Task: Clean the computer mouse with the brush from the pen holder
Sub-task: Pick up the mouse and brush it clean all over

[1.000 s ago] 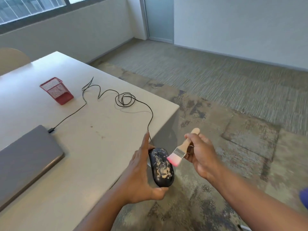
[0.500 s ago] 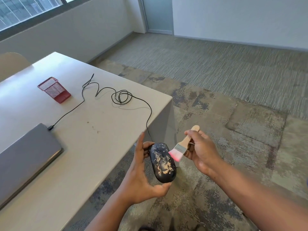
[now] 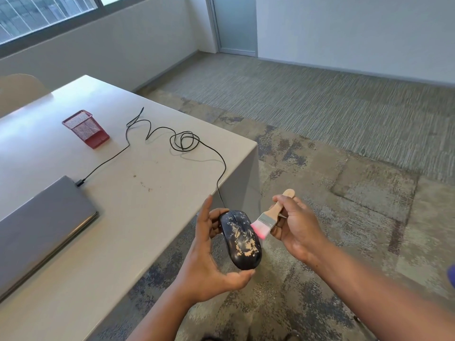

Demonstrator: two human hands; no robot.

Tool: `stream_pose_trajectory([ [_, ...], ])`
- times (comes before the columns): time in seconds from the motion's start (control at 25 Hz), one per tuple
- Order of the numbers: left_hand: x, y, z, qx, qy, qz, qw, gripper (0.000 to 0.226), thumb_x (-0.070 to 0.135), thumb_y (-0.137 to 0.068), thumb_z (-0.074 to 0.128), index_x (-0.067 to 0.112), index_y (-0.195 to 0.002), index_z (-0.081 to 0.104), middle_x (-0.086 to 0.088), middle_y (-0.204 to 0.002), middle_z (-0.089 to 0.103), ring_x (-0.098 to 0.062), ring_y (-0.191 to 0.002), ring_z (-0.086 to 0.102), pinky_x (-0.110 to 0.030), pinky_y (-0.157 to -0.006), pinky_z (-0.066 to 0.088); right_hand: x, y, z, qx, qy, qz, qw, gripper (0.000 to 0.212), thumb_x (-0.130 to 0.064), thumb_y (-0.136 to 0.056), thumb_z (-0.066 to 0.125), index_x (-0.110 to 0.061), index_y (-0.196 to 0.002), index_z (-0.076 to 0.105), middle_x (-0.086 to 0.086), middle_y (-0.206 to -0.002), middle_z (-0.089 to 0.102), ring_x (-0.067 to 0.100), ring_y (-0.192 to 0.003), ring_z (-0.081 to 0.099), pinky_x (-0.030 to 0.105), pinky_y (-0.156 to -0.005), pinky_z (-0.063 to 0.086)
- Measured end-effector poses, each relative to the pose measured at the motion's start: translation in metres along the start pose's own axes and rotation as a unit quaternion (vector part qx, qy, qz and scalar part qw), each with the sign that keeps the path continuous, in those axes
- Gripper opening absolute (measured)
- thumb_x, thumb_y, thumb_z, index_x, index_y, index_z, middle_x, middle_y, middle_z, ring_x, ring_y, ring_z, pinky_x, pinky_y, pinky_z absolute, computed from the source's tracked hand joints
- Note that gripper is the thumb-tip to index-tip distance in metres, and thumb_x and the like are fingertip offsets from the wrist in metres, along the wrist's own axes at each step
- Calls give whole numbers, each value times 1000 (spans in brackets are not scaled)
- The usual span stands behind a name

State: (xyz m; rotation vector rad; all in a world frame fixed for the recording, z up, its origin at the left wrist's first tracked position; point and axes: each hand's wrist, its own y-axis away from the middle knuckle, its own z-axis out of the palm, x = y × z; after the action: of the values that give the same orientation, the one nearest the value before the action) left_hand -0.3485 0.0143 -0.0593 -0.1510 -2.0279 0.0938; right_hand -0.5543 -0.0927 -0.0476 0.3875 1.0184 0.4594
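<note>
Black mouse (image 3: 240, 239) upright, cable end up

Bare office room, daylight from window (image 3: 37, 18) top left. White walls (image 3: 357, 28), pale door (image 3: 236, 23) in far corner. Worn patchy carpet (image 3: 320, 156). White surface (image 3: 147, 193) left, beige chair back (image 3: 17, 92) behind it.
</note>
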Motion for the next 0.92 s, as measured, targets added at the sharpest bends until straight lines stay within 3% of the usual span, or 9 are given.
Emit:
stream_pose_trajectory([
  [0.32,7,10,11,10,19,9,1000,147,26,-63,100,38,-169,-3,8,-153,46,-25,-147,51,-30,-121,39,5,11,-8,-1,-23,13,1000,5,-18,-99,61,-16,-101,57,3,-73,61,15,-60,62,29,-49,53],
  [0.48,8,13,14,14,27,8,1000,149,21,-64,99,32,-170,-5,1,-155,47,-26,-147,52,-43,-123,40,6,16,-13,-5,-31,22,999,6,-20,-101,60,-16,-103,56,4,-74,62,13,-59,63,28,-47,52],
  [0.6,10,18,16,23,30,10,999,148,21,-64,99,37,-169,-4,1,-156,46,-27,-148,51,-47,-123,40,6,20,-15,-12,-34,21,999,8,-22,-102,59,-15,-103,57,4,-75,63,13,-58,64,27,-47,52],
  [0.92,15,24,14,12,24,2,1000,147,26,-65,98,44,-167,-7,9,-156,43,-23,-148,50,-29,-122,38,-14,21,-14,-21,-52,-17,998,5,-18,-101,60,-15,-100,56,7,-79,65,13,-60,66,28,-53,57],
])
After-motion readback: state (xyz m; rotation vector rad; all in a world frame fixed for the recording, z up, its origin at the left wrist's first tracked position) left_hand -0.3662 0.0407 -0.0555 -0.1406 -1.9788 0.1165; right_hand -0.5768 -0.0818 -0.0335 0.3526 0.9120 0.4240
